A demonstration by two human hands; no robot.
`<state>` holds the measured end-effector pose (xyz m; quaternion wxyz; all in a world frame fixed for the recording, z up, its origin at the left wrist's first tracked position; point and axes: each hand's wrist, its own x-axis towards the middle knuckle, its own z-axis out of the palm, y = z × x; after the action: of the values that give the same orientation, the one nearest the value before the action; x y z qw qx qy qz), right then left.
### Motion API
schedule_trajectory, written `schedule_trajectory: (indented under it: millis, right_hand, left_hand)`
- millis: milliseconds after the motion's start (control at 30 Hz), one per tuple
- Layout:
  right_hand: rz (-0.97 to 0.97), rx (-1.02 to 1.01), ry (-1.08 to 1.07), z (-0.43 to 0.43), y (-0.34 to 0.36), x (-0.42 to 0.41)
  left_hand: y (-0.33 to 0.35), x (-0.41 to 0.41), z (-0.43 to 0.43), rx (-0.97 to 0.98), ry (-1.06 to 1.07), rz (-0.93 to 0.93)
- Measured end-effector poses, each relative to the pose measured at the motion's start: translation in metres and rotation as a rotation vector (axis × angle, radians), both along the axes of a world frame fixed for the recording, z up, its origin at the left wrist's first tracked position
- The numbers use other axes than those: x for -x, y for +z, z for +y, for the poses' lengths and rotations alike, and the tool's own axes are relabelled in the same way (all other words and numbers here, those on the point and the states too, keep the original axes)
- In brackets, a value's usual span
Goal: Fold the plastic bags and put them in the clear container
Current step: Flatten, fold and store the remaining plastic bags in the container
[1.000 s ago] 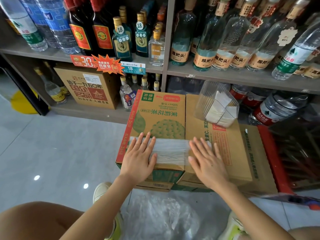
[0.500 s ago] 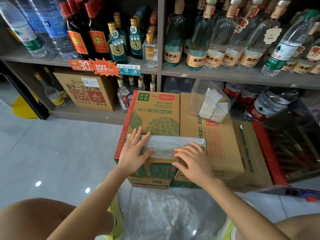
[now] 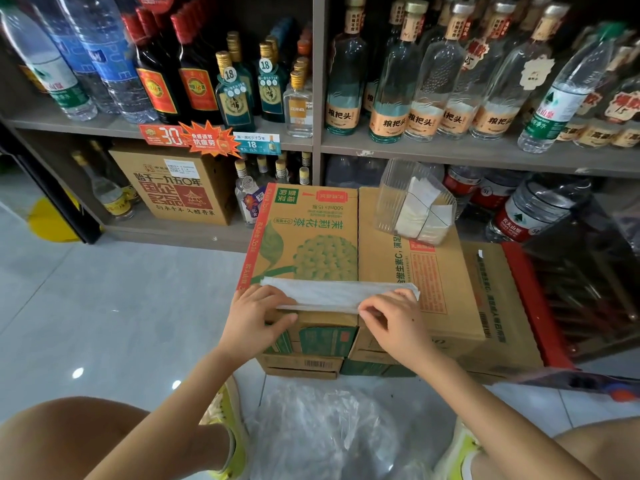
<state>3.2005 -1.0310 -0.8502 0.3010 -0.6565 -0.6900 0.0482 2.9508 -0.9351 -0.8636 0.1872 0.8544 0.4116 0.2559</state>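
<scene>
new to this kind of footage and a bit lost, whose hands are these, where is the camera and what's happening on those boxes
No machine here: a person squats in a shop aisle, with the one camera worn on their head, looking forward and down. The left hand and right hand are their own. Their work surface is the top of two cardboard boxes set side by side. Across them lies a plastic bag folded into a long strip; both hands pinch its near edge, one at each end. Farther back on the right box stands the clear container, with folded bags already inside. Loose plastic lies on the floor between the feet, and shelves of bottles stand behind.
</scene>
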Motion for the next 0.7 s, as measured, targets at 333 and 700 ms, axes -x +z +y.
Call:
schedule_trajectory:
  millis: [333, 700]
  right_hand:
    - [0.156, 0.286, -0.062, 0.036, 0.021, -0.008]
    - [0.066, 0.249, -0.177, 0.047, 0.006, -0.002]
  left_hand:
    - [0.01, -0.005, 0.012, 0.217, 0.107, -0.039]
    - [0.02, -0.022, 0.02, 0.312, 0.462, 0.02]
